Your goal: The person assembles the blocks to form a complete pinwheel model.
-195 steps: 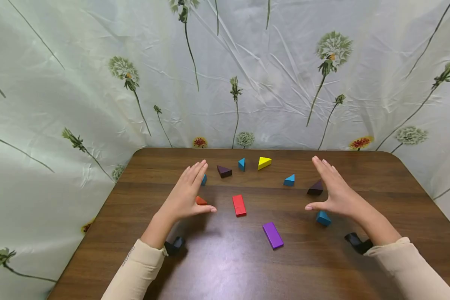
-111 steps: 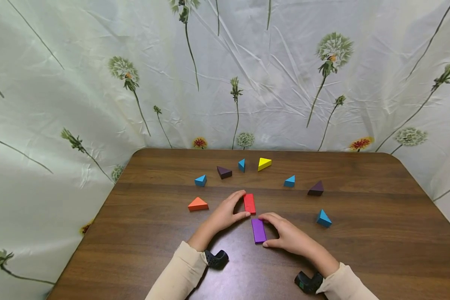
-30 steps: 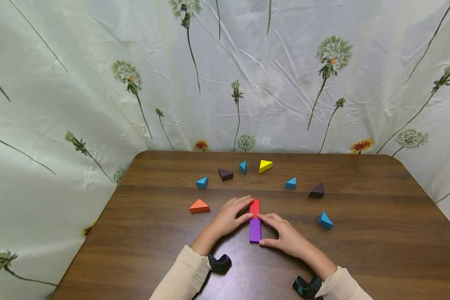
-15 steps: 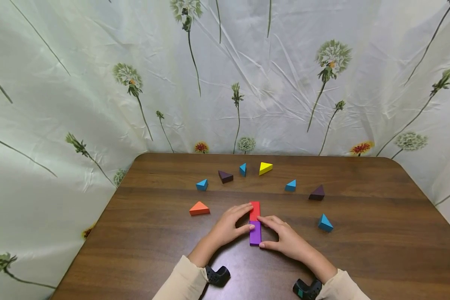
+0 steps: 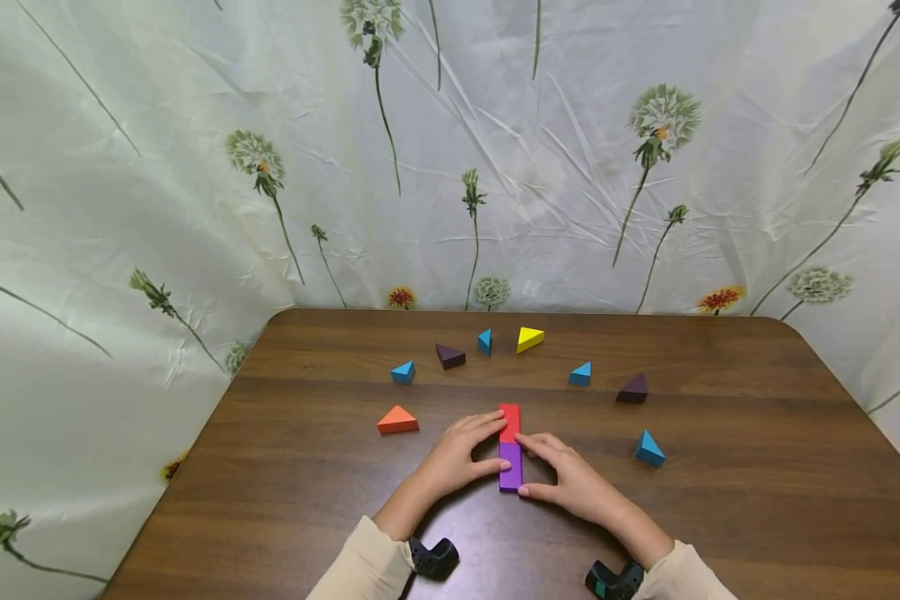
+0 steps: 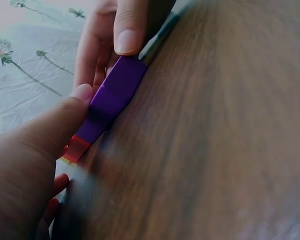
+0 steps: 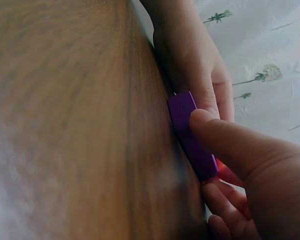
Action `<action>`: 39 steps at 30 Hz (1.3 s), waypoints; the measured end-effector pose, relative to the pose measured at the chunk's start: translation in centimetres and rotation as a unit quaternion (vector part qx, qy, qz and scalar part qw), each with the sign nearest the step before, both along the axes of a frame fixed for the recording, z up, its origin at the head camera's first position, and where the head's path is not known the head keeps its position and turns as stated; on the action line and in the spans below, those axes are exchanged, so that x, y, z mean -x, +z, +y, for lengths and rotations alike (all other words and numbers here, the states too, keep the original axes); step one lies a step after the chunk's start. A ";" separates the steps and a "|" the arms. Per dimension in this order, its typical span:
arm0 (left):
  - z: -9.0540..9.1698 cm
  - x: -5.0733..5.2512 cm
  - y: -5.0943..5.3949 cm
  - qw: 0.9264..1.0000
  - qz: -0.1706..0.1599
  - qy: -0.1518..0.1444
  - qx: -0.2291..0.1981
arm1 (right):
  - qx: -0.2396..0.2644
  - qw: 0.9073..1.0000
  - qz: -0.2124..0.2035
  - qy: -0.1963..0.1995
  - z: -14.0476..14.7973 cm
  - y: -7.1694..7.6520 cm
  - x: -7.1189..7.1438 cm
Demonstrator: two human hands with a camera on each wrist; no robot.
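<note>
In the head view a red block (image 5: 509, 423) and a purple block (image 5: 511, 467) lie end to end on the table, the red one farther away. My left hand (image 5: 453, 458) is at their left side, fingertips on the red block and thumb touching the purple block. From the right, my right hand (image 5: 581, 479) touches them, index finger near the joint and thumb at the purple block's near right corner. Both wrist views show thumbs against the purple block (image 6: 112, 95), also seen in the right wrist view as a purple block (image 7: 190, 135). The fingers are spread and slightly bent.
Around them on the wooden table (image 5: 307, 517) stand an orange triangle (image 5: 398, 421), a yellow triangle (image 5: 529, 339), dark triangles (image 5: 450, 357) and several blue ones (image 5: 650, 450). A floral curtain (image 5: 555, 233) hangs behind the table's far edge. Each wrist wears a black device (image 5: 435, 558).
Over the earlier frames both hands came inward and the blocks moved together into one line. Since half a second ago, my left thumb has slid slightly nearer along the purple block; the blocks look unchanged.
</note>
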State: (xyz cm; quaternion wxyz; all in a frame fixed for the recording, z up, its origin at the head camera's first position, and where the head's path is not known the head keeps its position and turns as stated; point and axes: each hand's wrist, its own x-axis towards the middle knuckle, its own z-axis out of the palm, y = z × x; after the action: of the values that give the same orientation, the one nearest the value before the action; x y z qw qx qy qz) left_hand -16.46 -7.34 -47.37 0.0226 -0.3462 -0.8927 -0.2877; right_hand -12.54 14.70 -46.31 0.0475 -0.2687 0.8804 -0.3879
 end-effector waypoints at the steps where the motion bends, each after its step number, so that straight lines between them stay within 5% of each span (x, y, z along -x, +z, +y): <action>1: 0.0 0.0 0.0 1.000 -0.001 0.000 0.001 | 0.002 1.000 0.000 -0.001 0.0 0.0 0.0; 16: 0.5 1.0 0.6 1.000 0.003 -0.005 -0.026 | 0.005 1.000 0.010 -0.013 0.0 0.6 0.2; 27: 0.5 0.9 0.5 1.000 0.007 -0.007 -0.018 | 0.019 0.999 -0.035 -0.023 0.3 2.0 -0.1; 32: 0.5 0.7 0.4 1.000 -0.002 -0.005 -0.014 | 0.018 0.999 -0.005 -0.047 0.6 3.4 -0.8; 39: 0.5 0.5 0.3 1.000 -0.009 -0.002 -0.012 | 0.012 0.988 0.116 -0.097 2.5 5.2 -1.8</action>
State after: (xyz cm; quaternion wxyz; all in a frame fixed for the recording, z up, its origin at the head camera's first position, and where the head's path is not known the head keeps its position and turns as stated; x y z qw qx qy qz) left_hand -17.00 -6.81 -47.06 0.0181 -0.3452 -0.8885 -0.3016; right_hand -10.78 17.24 -41.07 -0.0959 -0.2256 0.8973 -0.3670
